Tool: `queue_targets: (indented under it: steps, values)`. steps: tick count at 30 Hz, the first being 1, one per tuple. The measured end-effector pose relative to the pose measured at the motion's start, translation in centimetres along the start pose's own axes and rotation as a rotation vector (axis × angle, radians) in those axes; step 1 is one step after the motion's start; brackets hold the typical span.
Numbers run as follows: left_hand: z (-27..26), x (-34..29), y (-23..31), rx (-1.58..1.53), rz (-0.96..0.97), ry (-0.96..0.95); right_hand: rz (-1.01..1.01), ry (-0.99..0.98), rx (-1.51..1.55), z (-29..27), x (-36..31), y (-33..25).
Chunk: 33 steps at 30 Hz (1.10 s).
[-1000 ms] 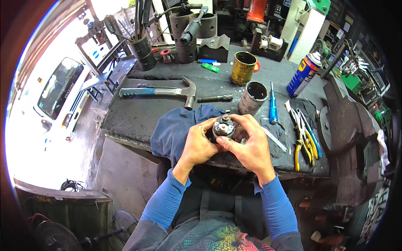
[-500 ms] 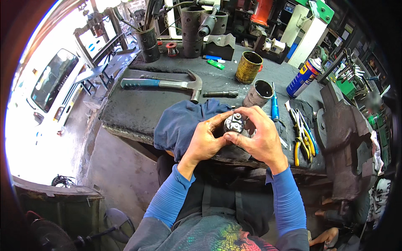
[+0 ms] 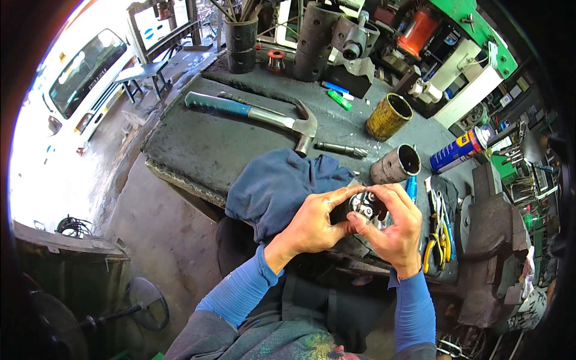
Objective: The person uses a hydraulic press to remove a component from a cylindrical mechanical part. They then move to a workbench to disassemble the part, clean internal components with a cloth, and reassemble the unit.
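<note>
Both hands hold a small round metal part (image 3: pixel 365 207) with dark and shiny pieces, just above the near edge of the dark workbench (image 3: pixel 198 150). My left hand (image 3: pixel 315 222) cups it from the left, thumb and fingers pinched around it. On its right side my right hand (image 3: pixel 393 231) grips it, fingers curled over the top. A crumpled blue cloth (image 3: pixel 276 186) lies on the bench directly left of the hands.
On the bench lie a blue-handled claw hammer (image 3: pixel 258 115), a steel pin (image 3: pixel 342 149), a grey metal sleeve (image 3: pixel 396 165), a yellow sleeve (image 3: pixel 389 117), a spray can (image 3: pixel 459 151), pliers (image 3: pixel 438 231) and a screwdriver (image 3: pixel 411 187). A heavy vise (image 3: pixel 489 240) stands right. A white truck (image 3: pixel 78 78) is parked left.
The view has shifted so hands and part sit lower right. My fingers have regripped around the part, turning it slightly; it stays held by both hands.
</note>
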<state>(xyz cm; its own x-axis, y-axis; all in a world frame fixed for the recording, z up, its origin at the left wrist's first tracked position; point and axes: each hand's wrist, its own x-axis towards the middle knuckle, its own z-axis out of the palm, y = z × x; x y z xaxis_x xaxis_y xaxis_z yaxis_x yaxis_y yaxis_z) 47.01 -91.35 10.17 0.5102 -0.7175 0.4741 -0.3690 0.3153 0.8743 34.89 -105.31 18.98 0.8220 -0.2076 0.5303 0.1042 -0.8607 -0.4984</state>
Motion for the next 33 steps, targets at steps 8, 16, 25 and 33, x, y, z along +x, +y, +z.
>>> queue_targets:
  steps: [8, 16, 25, 33]
  values:
    - [0.9, 1.0, 0.9, 0.043, -0.076, 0.033, 0.014, -0.027, 0.046, -0.3, -0.1, 1.7]
    - [2.2, 0.2, 0.5, -0.078, -0.149, 0.115, 0.281, 0.203, 0.135, -5.7, -6.7, 4.0]
    - [4.5, 1.5, 2.1, -0.217, -0.218, 0.21, 0.277, 0.011, -0.524, -5.0, -9.5, 8.6]
    - [6.3, 0.5, 1.9, -0.01, -0.084, 0.345, 0.301, 0.118, -0.625, -3.9, -8.8, 8.4]
